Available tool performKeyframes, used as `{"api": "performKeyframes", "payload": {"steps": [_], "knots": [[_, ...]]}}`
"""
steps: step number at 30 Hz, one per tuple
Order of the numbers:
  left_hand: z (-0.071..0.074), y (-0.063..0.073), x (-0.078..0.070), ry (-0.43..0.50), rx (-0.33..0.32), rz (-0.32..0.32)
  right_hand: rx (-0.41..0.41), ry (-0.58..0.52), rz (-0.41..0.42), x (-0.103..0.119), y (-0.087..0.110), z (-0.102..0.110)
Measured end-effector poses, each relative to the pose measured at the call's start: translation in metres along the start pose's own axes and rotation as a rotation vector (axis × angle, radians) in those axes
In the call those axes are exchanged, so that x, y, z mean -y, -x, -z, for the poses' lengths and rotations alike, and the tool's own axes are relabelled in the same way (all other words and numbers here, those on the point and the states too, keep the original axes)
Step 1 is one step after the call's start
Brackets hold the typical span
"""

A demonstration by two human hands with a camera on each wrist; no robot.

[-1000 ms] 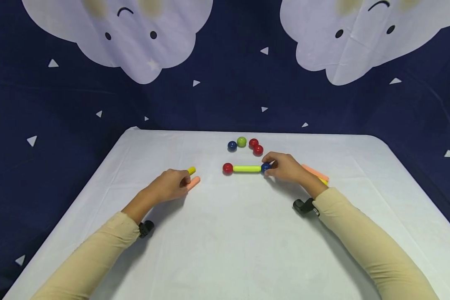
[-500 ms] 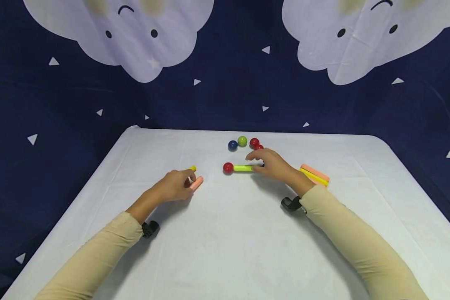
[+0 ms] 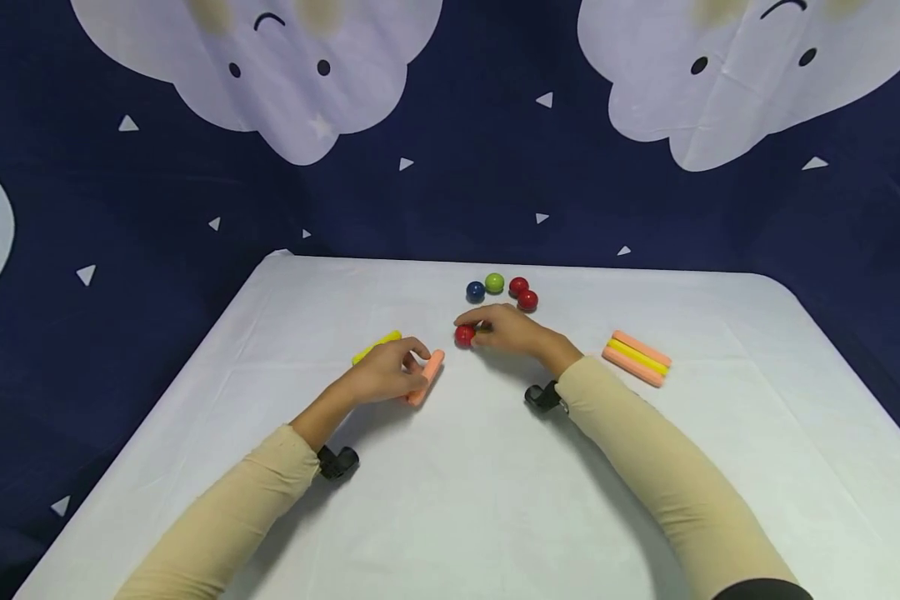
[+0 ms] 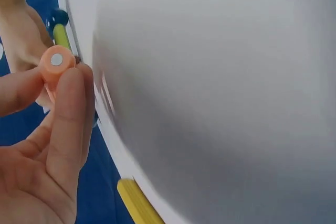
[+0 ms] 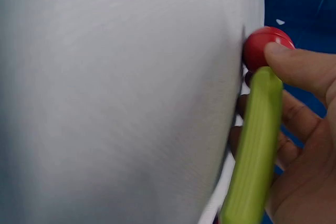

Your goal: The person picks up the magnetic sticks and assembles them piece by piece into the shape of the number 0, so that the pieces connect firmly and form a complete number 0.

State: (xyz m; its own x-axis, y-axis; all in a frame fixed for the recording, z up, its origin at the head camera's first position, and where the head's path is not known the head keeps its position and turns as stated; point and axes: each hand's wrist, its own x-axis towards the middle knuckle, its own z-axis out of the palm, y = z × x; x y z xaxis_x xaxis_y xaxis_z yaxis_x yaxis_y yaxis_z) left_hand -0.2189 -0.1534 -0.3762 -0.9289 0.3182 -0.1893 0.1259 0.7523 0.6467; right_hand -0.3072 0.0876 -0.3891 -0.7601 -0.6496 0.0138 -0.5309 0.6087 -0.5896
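Note:
My left hand (image 3: 386, 372) pinches a peach-coloured rod (image 3: 432, 369) between thumb and fingers; the left wrist view shows a round silver disc in the end of this rod (image 4: 56, 60). Thumb and fingers of my right hand (image 3: 516, 330) hold a red ball (image 3: 464, 336), just beyond the peach rod. In the right wrist view a lime-green rod (image 5: 256, 140) joins the red ball (image 5: 265, 45) and runs back under the palm. A dark blue ball (image 4: 58, 18) sits at the far end of the green rod (image 4: 61, 36). From the head, my right hand hides that rod.
A yellow rod (image 3: 377, 347) lies behind my left hand. Farther back on the white table (image 3: 450, 517) are a blue ball (image 3: 476, 291), a green ball (image 3: 494, 282) and two red balls (image 3: 527, 301). Peach and yellow rods (image 3: 637, 358) lie together at right.
My right hand has moved left, from the blue ball along the green rod to the red ball. My left hand has moved right with the peach rod, away from the yellow one.

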Motion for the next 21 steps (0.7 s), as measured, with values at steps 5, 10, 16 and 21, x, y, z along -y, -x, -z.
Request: {"api": "performKeyframes", "payload": {"steps": [5, 10, 16, 21], "knots": [[-0.005, 0.001, -0.007, 0.056, -0.002, 0.023, -0.009, -0.033, -0.018, -0.001, -0.002, -0.001], [-0.007, -0.003, -0.009, 0.054, -0.003, 0.024, -0.003, -0.039, -0.029, -0.003, -0.002, 0.0], [-0.01, -0.008, -0.016, 0.068, 0.011, -0.004, 0.006, -0.023, -0.039, -0.006, -0.002, 0.001], [-0.015, -0.012, -0.02, 0.136, 0.03, 0.019, 0.018, -0.022, -0.03, -0.005, -0.003, 0.002]]}}
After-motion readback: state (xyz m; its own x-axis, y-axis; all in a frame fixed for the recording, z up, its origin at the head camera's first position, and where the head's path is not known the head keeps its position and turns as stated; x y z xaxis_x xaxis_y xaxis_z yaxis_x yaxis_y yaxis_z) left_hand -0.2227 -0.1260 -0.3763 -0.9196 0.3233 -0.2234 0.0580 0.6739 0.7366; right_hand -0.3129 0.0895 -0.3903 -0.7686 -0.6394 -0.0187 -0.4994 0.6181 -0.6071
